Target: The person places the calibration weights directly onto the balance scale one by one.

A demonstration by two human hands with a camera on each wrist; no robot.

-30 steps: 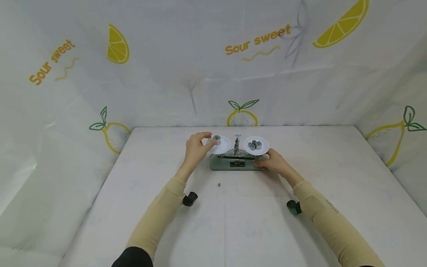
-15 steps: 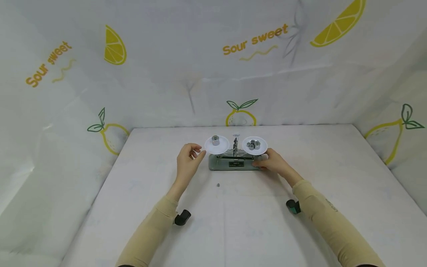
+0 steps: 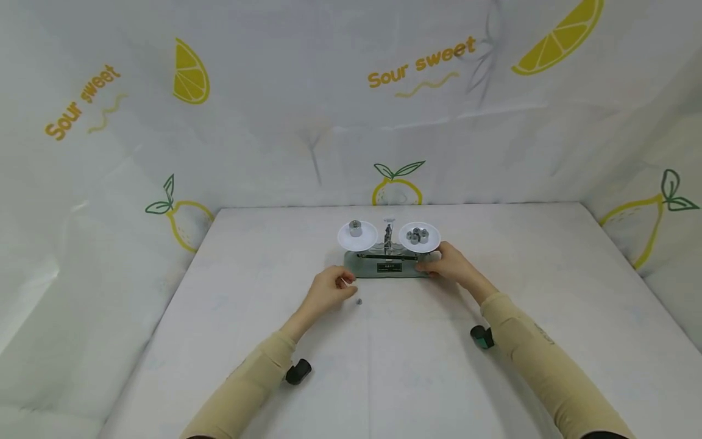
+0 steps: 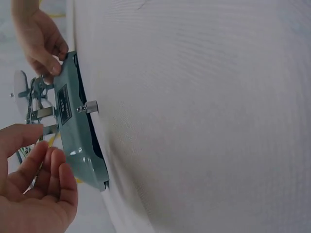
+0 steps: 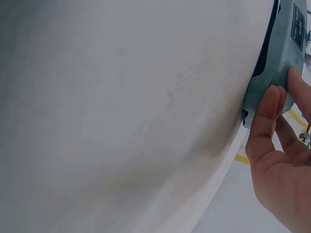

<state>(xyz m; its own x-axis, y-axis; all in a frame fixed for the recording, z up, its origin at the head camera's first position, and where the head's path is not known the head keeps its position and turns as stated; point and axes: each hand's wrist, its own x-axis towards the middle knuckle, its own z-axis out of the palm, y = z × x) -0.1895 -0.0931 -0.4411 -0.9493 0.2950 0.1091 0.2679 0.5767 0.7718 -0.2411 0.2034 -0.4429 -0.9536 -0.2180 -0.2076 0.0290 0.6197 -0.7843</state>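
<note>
A green balance scale stands toward the back of the table. On its left white pan sits one larger metal weight; several smaller weights are grouped on the right pan. My right hand grips the right end of the green base, thumb and fingers on it in the right wrist view. One small knobbed weight stands on the table in front of the base. Just left of this weight, my left hand has loosely bent fingers with nothing between them.
The white-covered table meets a white sheet backdrop printed with lemons and lettering at its back and sides. A black wrist camera sits at the left sleeve, another black camera at the right.
My left hand has let go of the larger weight on the left pan, drawn back, then come down and right toward the small weight. The right hand has stayed on the base.
</note>
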